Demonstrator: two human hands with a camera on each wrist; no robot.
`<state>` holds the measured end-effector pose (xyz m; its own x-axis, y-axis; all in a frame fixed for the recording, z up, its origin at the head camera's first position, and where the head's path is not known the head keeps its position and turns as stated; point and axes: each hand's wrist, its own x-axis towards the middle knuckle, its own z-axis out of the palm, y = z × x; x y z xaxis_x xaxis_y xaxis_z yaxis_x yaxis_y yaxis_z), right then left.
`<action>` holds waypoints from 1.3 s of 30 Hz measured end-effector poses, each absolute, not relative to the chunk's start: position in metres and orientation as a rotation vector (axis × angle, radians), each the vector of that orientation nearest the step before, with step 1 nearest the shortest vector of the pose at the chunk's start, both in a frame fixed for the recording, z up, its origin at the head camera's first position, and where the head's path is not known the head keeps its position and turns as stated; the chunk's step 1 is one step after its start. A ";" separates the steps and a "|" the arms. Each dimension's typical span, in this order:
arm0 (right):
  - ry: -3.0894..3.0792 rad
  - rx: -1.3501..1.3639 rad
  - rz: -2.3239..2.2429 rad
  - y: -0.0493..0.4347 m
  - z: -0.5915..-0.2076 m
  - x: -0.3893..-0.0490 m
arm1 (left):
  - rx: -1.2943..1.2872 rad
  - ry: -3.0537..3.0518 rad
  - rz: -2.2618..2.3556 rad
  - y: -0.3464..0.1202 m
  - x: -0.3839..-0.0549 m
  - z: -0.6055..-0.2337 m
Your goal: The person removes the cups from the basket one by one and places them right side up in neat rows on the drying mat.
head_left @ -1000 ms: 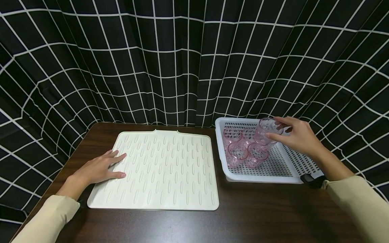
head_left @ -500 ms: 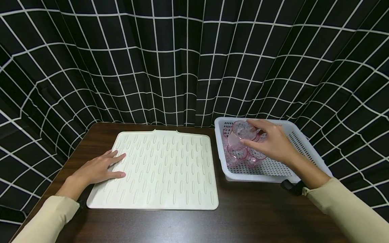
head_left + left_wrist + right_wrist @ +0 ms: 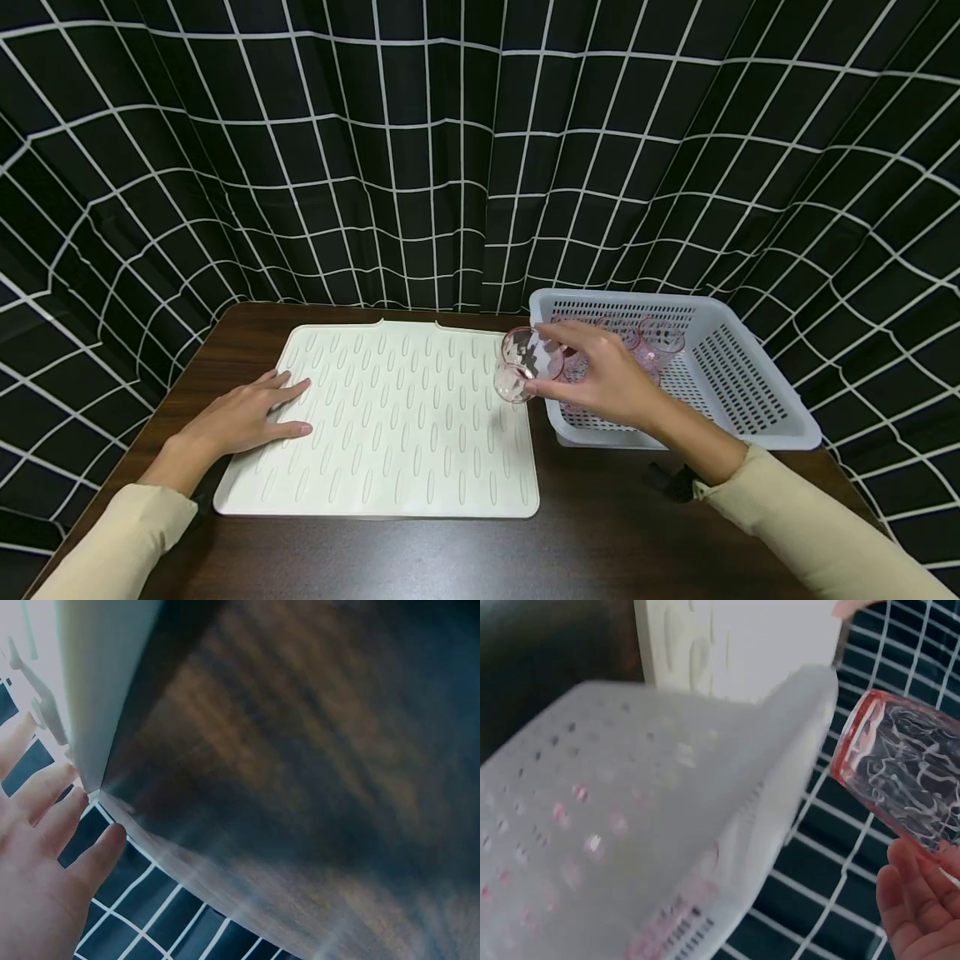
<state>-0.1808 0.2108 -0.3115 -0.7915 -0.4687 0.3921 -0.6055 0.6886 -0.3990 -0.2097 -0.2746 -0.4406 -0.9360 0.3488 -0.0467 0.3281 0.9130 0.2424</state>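
Observation:
In the head view my right hand [image 3: 600, 375] pinches a clear pink-rimmed glass [image 3: 517, 367] between thumb and fingers. The glass hangs over the right edge of a cream ridged drying mat [image 3: 390, 425], just left of the basket. Its wavy textured wall shows in the right wrist view, with the right fingers [image 3: 919, 892] along its side. My left hand [image 3: 236, 417] rests with spread fingers on the left edge of the mat. In the left wrist view those fingers [image 3: 56, 817] lie by the mat's edge.
A white perforated basket [image 3: 765, 417] stands at the right, holding several pink glasses [image 3: 660, 337], partly hidden behind my right hand. The dark wooden table [image 3: 375, 558] runs along the front. A black curtain with white grid lines [image 3: 420, 167] hangs behind.
My right hand has carried the glass leftward, from above the basket's other glasses to over the mat's right edge. The left hand stays in place.

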 end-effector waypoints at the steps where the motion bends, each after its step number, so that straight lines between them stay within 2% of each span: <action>1: -2.646 0.874 0.763 0.208 -0.314 -0.180 | 0.527 2.983 0.353 -0.274 -0.210 -0.440; 23: -2.805 1.185 0.549 0.165 -0.363 -0.172 | 0.500 2.967 0.339 -0.271 -0.210 -0.436; 32: -2.782 1.282 0.397 0.160 -0.363 -0.175 | 0.504 2.966 0.334 -0.271 -0.211 -0.436; 39: -2.759 1.311 0.465 0.170 -0.350 -0.178 | 0.500 2.968 0.335 -0.272 -0.210 -0.438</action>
